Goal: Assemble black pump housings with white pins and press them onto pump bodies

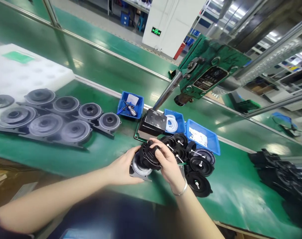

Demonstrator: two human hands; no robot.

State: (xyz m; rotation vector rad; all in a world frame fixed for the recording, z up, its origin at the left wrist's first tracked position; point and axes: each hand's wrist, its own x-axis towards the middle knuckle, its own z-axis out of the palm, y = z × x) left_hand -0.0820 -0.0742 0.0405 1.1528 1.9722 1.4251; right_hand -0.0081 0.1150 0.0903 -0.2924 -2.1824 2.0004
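Note:
My left hand [122, 167] is closed round the edge of a grey round metal housing [141, 170] with a flat base, low over the green bench. In my right hand [168, 163], fingers and thumb grip a black ribbed plastic cover [150, 156]. The cover is tilted over the housing and hides much of its upper face; whether the two touch I cannot tell. Just right of my right hand lie several black round covers [198, 184] with white pins standing in their middles.
A green press [205, 71] reaches in above, its black base block [154, 121] beyond my hands. Blue bins hold tools [131, 110], white rings [171, 123] and small white parts [198, 136]. Several grey housings [76, 131] line the left; black parts [277, 169] pile at right.

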